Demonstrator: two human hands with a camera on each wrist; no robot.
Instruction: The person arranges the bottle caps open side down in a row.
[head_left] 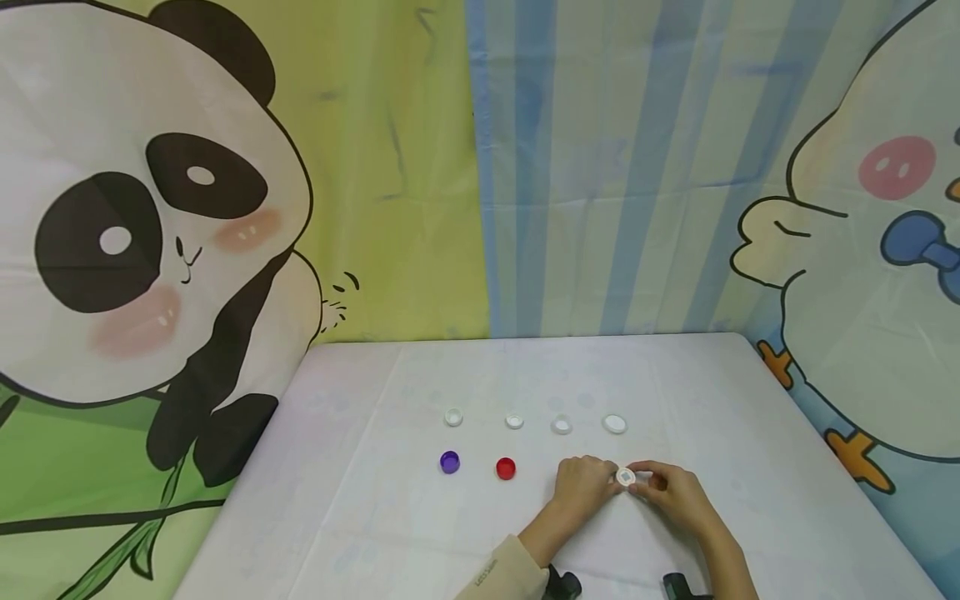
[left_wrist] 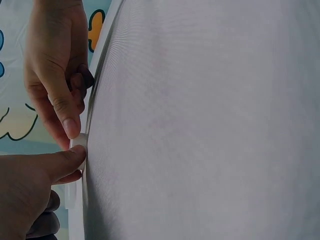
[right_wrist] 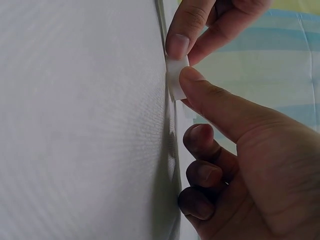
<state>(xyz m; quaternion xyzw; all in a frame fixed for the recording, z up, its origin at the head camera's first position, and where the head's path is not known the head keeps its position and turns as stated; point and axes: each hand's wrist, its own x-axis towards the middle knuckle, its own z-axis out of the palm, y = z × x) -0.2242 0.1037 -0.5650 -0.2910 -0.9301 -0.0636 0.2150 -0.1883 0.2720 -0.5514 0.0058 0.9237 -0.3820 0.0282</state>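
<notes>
A small white round cap (head_left: pixel 626 477) with a greyish mark on its face is held between both hands near the tabletop. My left hand (head_left: pixel 587 486) pinches its left side; in the left wrist view the thumb presses on the cap (left_wrist: pixel 79 141). On the other side my right hand (head_left: pixel 672 495) grips it between thumb and index finger. The right wrist view shows the white side wall of the cap (right_wrist: pixel 177 79), with fingertips of both hands on it. To the left lie a red cap (head_left: pixel 506 468) and a purple cap (head_left: pixel 449 462).
Behind the hands, a row of white round caps lies on the white-covered table (head_left: pixel 375 533): one far left (head_left: pixel 453 417), a smaller one (head_left: pixel 513 422), a translucent one (head_left: pixel 562 425) and a wider one (head_left: pixel 615 424). A printed curtain (head_left: pixel 600 167) hangs beyond the table's back edge.
</notes>
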